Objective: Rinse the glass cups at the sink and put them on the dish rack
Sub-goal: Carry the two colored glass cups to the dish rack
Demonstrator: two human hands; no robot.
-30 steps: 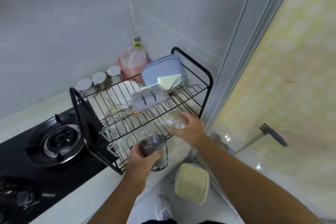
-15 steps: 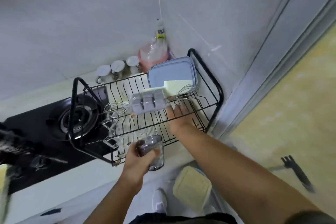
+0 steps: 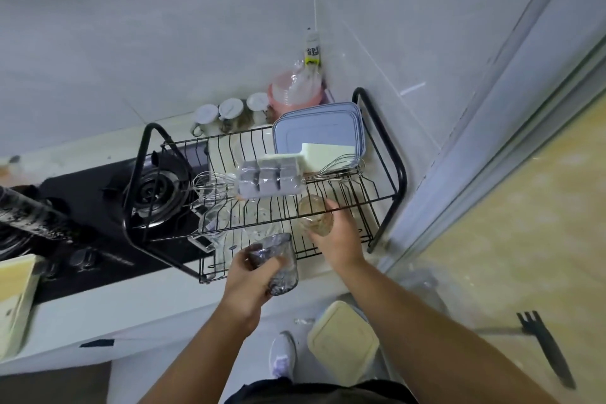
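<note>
Centre frame: right hand (image 3: 337,239) grips a clear cup (image 3: 314,215) over the dish rack (image 3: 398,174) wires; left hand (image 3: 249,282) grips a second cup (image 3: 277,264) at the rack's lower edge. Risk: presumably wet glass slipping, or tipping between wires

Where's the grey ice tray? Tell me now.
Head view, centre: the grey ice tray lies atop the dish rack, between the left whisk and the right whisk.

L hand (image 3: 244,287), R hand (image 3: 339,241): cups (image 3: 284,274)
</note>
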